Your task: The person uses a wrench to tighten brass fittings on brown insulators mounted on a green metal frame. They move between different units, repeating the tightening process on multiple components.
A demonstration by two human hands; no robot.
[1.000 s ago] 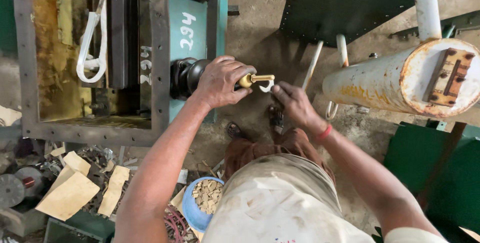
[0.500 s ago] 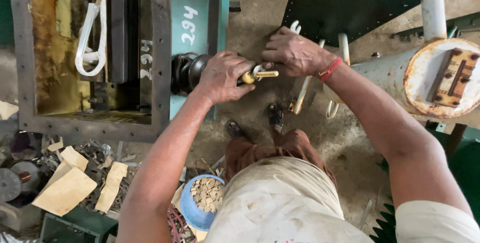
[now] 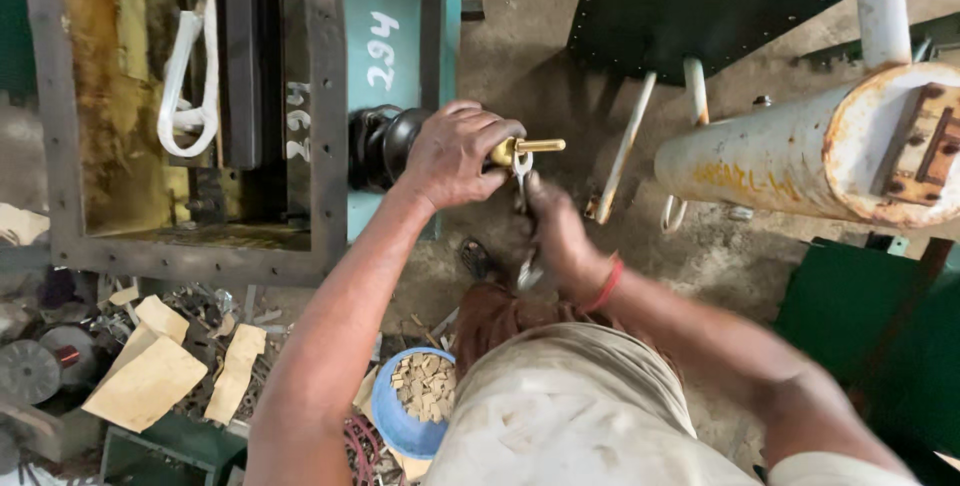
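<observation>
My left hand (image 3: 455, 156) is closed around a brass threaded fitting (image 3: 525, 148) that sticks out of a black round bushing (image 3: 378, 146) on the side of a teal metal box (image 3: 390, 66). A metal spanner (image 3: 523, 208) sits with its jaw on the brass fitting and hangs down from it. My right hand (image 3: 560, 236), blurred and with a red band at the wrist, grips the spanner's handle just below the fitting.
A rusty white cylinder (image 3: 800, 156) lies at the right, with a dark green panel (image 3: 700, 6) behind it. A blue bowl (image 3: 405, 416) of small chips sits near my knee. Cardboard scraps (image 3: 150, 376) and metal parts lie at the lower left. The open box holds white tubing (image 3: 190, 76).
My right hand has swung from above the brass fitting down to below it, taking the spanner handle round. My left hand has stayed on the fitting.
</observation>
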